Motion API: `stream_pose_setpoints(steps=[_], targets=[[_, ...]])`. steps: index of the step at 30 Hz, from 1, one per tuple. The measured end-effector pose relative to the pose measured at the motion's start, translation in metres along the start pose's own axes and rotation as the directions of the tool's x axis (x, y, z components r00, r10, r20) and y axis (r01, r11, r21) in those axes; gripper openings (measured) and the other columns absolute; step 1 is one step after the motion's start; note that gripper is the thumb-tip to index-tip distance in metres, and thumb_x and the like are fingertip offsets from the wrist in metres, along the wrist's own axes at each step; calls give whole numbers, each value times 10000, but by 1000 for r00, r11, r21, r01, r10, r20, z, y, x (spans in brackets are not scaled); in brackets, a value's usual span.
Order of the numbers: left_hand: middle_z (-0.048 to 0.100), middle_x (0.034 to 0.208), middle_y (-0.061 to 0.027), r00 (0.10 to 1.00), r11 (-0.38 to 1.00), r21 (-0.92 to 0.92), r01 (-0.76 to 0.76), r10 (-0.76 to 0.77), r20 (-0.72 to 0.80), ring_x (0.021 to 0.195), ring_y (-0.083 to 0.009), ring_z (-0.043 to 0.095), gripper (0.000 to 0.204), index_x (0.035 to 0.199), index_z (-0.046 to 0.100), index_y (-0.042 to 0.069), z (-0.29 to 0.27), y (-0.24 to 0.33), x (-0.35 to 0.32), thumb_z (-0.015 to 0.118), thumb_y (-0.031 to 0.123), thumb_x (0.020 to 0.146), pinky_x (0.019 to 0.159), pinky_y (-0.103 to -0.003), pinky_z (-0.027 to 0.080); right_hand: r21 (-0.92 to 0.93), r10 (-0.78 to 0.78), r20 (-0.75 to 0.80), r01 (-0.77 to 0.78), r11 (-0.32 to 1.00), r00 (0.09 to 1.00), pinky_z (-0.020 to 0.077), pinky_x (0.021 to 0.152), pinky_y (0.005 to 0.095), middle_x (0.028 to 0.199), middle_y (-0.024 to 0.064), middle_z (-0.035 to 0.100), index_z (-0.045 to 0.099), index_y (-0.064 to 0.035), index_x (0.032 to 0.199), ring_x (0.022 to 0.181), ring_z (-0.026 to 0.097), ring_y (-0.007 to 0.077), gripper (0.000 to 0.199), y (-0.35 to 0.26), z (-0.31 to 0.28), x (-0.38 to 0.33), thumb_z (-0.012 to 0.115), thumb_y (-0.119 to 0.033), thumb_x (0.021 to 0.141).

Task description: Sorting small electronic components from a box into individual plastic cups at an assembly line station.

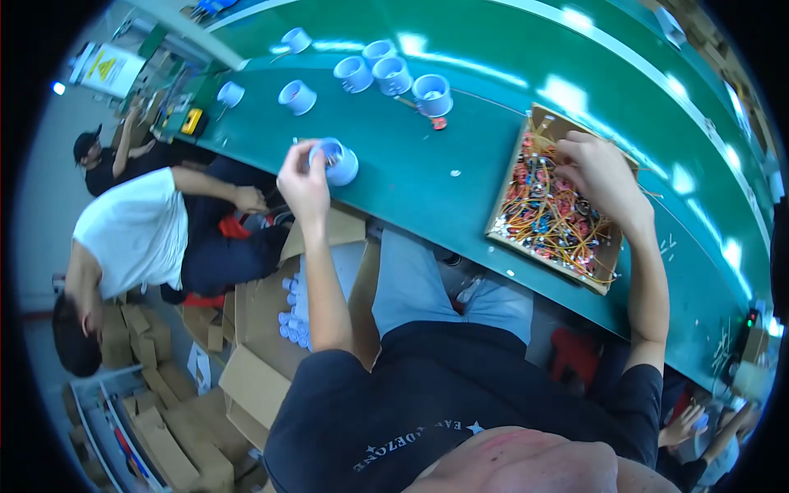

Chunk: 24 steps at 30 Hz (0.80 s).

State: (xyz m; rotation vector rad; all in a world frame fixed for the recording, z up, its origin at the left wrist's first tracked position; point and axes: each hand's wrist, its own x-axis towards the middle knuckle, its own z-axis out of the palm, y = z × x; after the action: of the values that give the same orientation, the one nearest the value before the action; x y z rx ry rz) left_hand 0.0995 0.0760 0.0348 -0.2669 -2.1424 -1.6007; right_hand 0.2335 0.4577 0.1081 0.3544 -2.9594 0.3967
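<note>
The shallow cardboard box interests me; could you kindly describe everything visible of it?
The shallow cardboard box is brown, rectangular, low-walled and open-topped. It lies flat on the green table, at the picture's right. A jumble of small wired parts fills much of it: orange-yellow leads, red and blue pieces, white ends. The right hand is over its far right part; whether it touches the contents is unclear.

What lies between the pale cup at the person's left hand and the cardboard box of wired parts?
In the head view, one small white scrap lies on green tabletop between cup and box.
</note>
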Motion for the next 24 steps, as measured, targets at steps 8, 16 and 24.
stream_pose_setpoints(steps=[8, 16, 24], targets=[[658, 954, -202, 953, 765, 613, 196, -2, -303, 876, -327, 647, 368, 945, 580, -58, -58, -87, 113, 628, 299, 867, 804, -415, 490, 105, 84, -160, -68, 992, 984, 451, 646, 380, 781, 152, 576, 580, 9, 896, 723, 587, 281, 124, -1, -36, -3, 620, -99, 851], [563, 1111, -202, 937, 896, 385, -220, 84, 340, 986, -309, 580, 501, 1085, 570, -2, 26, -3, 52, 660, 427, 841, 845, -427, 465, 904, 368, -225, 53, 424, 902, 407, 636, 275, 755, 27, 548, 579, 2, 940, 677, 487, 122, 127, -2, -54, -11, 594, -120, 907], [594, 1049, -153, 859, 663, 576, -479, 217, 464, 944, -259, 587, 443, 1071, 580, 6, 124, 14, -3, 715, 336, 808, 810, -376, 478, 996, 305, -89, 83, 32, 948, 395, 657, 219, 855, 11, 570, 541, 4, 1045, 709, 473, 79, 205, -2, -53, -17, 613, -118, 897]])
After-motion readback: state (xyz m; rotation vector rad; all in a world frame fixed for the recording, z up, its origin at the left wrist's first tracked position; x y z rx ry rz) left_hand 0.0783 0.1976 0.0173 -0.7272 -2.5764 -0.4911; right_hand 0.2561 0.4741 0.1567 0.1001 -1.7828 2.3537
